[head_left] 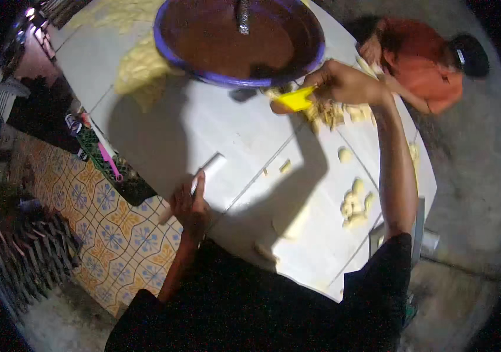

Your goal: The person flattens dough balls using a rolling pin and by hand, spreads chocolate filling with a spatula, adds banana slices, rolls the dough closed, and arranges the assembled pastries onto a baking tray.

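My left hand [188, 202] is closed around a straight light-grey tool [209, 167] with a brown end. It lies slantwise at the near left edge of the white tiled table [250, 141]. My right hand [344, 84] reaches across, just below the rim of a big purple-rimmed basin [227, 81], fingers closed on a bright yellow flat piece [296, 100]. Its exact kind is unclear and blurred. Under and beside that hand lies a heap of pale and brown dough-like strips [332, 114]. Brown contents [233, 50] fill the basin, where a dark handle [243, 17] stands.
Small pale lumps [355, 205] and a round ball [344, 155] lie on the table's right side. More pale pieces [142, 61] spread at the far left. A person in orange [423, 61] works at the far right edge. A pink-handled utensil [109, 161] lies beyond the left edge.
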`<control>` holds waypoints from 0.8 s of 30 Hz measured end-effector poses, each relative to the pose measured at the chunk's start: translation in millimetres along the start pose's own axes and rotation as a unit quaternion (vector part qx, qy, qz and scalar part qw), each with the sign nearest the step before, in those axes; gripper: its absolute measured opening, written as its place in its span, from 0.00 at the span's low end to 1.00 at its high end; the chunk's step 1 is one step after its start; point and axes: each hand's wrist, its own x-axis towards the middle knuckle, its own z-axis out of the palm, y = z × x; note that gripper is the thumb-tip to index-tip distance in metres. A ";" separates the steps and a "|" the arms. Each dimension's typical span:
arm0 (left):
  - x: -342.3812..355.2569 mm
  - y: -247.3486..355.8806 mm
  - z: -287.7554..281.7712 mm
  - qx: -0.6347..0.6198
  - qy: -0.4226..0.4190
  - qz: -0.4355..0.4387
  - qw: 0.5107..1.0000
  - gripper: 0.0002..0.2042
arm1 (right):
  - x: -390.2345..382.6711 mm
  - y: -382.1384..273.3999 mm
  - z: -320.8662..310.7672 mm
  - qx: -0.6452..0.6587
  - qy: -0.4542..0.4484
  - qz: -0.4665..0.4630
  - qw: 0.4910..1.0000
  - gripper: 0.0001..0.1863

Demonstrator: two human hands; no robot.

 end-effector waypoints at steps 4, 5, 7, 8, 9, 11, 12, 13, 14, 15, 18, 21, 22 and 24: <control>-8.1 -10.4 -0.7 -0.020 -0.070 -0.017 0.997 0.28 | -111.1 13.4 132.3 -0.073 0.104 -0.099 0.987 0.21; -4.8 -13.1 -6.0 -0.006 -0.049 -0.010 0.999 0.28 | -133.5 13.0 179.2 -0.061 0.124 -0.040 0.990 0.23; 1.6 -9.8 9.8 -0.006 -0.036 0.021 0.999 0.33 | -182.1 0.9 261.1 -0.049 0.177 0.099 0.978 0.27; 2.2 -9.1 3.2 -0.007 -0.041 0.035 0.999 0.33 | -191.8 -10.6 296.1 -0.044 0.199 0.146 0.968 0.29; 4.0 -8.3 -4.4 0.052 -0.066 0.049 0.995 0.35 | -197.8 -13.4 336.7 -0.047 0.246 0.146 0.957 0.29; 6.8 -6.8 -2.2 0.114 -0.065 0.115 0.985 0.38 | -200.8 -17.6 385.2 -0.057 0.301 0.171 0.936 0.25; 1.9 -18.3 4.0 0.117 -0.066 0.131 0.982 0.38 | -193.6 -19.5 402.5 -0.046 0.311 0.176 0.933 0.25; 0.8 -26.0 29.7 0.113 -0.073 0.145 0.980 0.37 | -187.7 -15.1 415.9 -0.023 0.356 0.193 0.914 0.25; -1.4 -39.2 45.7 0.123 -0.075 0.145 0.979 0.36 | -182.3 -10.3 421.7 -0.002 0.395 0.191 0.899 0.24; -1.4 -47.0 49.2 0.140 -0.077 0.142 0.977 0.35 | -180.8 -6.0 422.1 -0.081 0.398 0.138 0.903 0.23; 16.5 -3.8 29.2 0.094 -0.055 0.173 0.979 0.35 | -187.8 6.0 441.0 -0.125 0.410 0.195 0.882 0.21; 30.3 31.8 2.9 0.116 -0.090 0.150 0.978 0.34 | -199.7 0.4 453.6 -0.101 0.384 0.253 0.882 0.23; 33.2 25.5 -3.3 0.147 -0.089 0.152 0.973 0.33 | -203.9 -9.2 447.2 -0.103 0.384 0.236 0.887 0.23; 29.5 14.5 34.5 0.127 -0.039 0.175 0.976 0.31 | -234.0 -34.6 427.8 -0.026 0.347 0.291 0.891 0.22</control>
